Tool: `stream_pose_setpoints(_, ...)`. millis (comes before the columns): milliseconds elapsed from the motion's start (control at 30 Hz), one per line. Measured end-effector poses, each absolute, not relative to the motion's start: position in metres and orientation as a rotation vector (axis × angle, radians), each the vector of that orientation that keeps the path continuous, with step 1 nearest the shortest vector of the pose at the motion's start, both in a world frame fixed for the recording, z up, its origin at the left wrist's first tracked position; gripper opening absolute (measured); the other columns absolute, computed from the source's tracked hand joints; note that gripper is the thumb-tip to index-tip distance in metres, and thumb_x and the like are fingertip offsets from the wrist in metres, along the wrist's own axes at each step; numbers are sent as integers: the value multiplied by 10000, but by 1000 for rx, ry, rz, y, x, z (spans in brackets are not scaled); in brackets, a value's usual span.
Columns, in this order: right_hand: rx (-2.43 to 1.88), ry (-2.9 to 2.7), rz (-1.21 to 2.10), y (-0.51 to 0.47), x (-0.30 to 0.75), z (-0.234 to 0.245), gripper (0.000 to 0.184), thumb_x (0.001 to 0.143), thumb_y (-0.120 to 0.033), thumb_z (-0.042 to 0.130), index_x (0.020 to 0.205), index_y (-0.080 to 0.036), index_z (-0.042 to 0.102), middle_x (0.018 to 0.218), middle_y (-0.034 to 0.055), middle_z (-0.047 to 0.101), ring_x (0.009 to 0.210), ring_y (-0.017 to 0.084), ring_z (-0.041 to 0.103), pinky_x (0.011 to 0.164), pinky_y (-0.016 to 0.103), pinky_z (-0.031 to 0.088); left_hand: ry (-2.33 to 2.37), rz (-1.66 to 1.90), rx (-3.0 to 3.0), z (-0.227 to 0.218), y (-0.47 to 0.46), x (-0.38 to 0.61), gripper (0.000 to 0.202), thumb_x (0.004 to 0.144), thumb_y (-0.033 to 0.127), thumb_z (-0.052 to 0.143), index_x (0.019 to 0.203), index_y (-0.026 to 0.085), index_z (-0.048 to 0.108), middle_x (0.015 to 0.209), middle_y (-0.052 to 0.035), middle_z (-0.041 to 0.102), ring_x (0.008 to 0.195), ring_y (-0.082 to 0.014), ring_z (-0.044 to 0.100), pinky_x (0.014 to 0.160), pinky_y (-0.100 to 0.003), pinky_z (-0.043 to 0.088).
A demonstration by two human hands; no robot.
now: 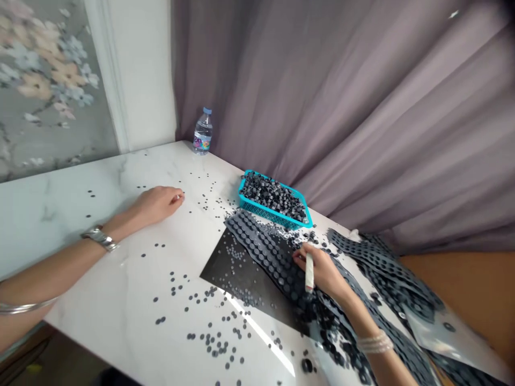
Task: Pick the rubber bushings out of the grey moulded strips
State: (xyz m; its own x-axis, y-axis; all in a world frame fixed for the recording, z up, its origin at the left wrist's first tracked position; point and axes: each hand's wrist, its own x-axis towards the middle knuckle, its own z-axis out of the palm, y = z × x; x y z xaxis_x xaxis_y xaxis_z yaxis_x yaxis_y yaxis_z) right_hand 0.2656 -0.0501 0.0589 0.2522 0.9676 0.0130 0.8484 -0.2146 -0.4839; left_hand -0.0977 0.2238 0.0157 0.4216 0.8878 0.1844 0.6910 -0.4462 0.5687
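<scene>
My left hand rests on the white table with its fingers curled closed; whatever they may hold is hidden or too small to make out. Small dark discs lie scattered just right of it. In my right hand is a short white-wrapped stick, its far end hidden by the fingers. That hand is over a long dark rubber strip covered in rows of round bumps. Beneath the strip lies a black flat sheet, sprinkled with many more discs.
A turquoise basket heaped with small black rubber pieces stands behind the strip. More dotted strips pile up at right, beside a clear plastic bag. A water bottle stands at the back corner, by the curtain.
</scene>
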Motion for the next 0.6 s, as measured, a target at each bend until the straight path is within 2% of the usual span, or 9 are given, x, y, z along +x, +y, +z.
stream_pose_setpoints(67, -2026, -1695, 400, -40, 251, 72, 283, 819, -359, 554, 682, -244, 335, 876, 33, 706, 757, 192, 624, 699, 291, 441, 1346, 644, 2326, 19, 220, -98, 203, 779, 381, 520, 778, 250, 674, 751, -41, 696, 771, -221, 634, 689, -295, 406)
stream_pose_setpoints(200, -1768, -1710, 332, -9, 199, 113, 323, 849, -385, 574, 704, -241, 323, 877, 30, 687, 793, 178, 606, 731, 281, 438, 1358, 621, 2393, 23, 214, -98, 217, 814, 340, 481, 767, 228, 661, 790, -63, 708, 795, -215, 634, 697, -293, 405)
stream_pose_setpoints(400, -1405, -1590, 493, 30, 119, 176, 418, 780, -363, 684, 654, -235, 307, 879, 25, 688, 761, 154, 575, 729, 288, 441, 1281, 626, 2364, 28, 206, -98, 306, 872, 352, 407, 754, 205, 649, 794, -102, 700, 810, -234, 631, 711, -324, 411)
stream_pose_setpoints(500, -1273, -1474, 602, 37, 113, 176, 447, 766, -336, 711, 659, -234, 289, 903, 15, 688, 773, 146, 579, 711, 275, 440, 1169, 620, 2247, 35, 203, -99, 474, 923, 459, 294, 865, 185, 677, 869, -118, 711, 850, -228, 638, 720, -321, 432)
stream_pose_setpoints(600, -1367, -1393, 757, 38, 130, 144, 428, 754, -372, 710, 680, -235, 311, 926, 25, 698, 806, 160, 601, 717, 277, 450, 963, 493, 2101, 38, 200, -98, 706, 942, 557, 90, 1070, 190, 680, 937, -112, 733, 820, -192, 656, 672, -292, 460)
